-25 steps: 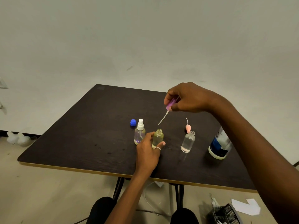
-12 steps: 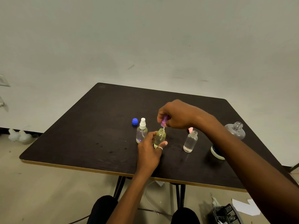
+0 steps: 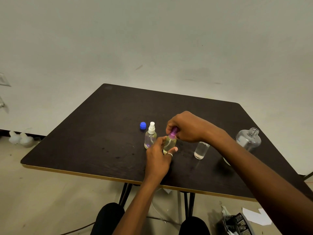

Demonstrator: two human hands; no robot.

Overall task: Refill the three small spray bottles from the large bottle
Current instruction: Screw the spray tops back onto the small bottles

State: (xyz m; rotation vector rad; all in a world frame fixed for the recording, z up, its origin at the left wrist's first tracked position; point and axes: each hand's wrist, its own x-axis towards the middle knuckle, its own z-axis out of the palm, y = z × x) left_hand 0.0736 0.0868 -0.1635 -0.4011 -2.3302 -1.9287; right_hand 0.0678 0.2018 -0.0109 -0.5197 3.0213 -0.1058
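Three small bottles stand in a row on the dark table (image 3: 94, 133). My left hand (image 3: 158, 157) grips the middle bottle (image 3: 170, 143), which holds yellowish liquid. My right hand (image 3: 184, 126) pinches the purple spray cap (image 3: 173, 133) seated on that bottle's neck. To the left stands a small bottle with a white spray cap (image 3: 150, 135). To the right a small clear bottle (image 3: 201, 150) stands, its top hidden behind my right wrist. The large clear bottle (image 3: 249, 139), uncapped, stands at the far right, partly behind my forearm.
A blue cap (image 3: 143, 125) lies on the table behind the white-capped bottle. A few wet drops mark the table left of the bottles. On the floor are a black basket (image 3: 237, 223) and paper scraps at lower right.
My right hand brought the purple spray cap down from above, slid its tube into the middle bottle and now has it seated on the neck. My left hand kept hold of the bottle.
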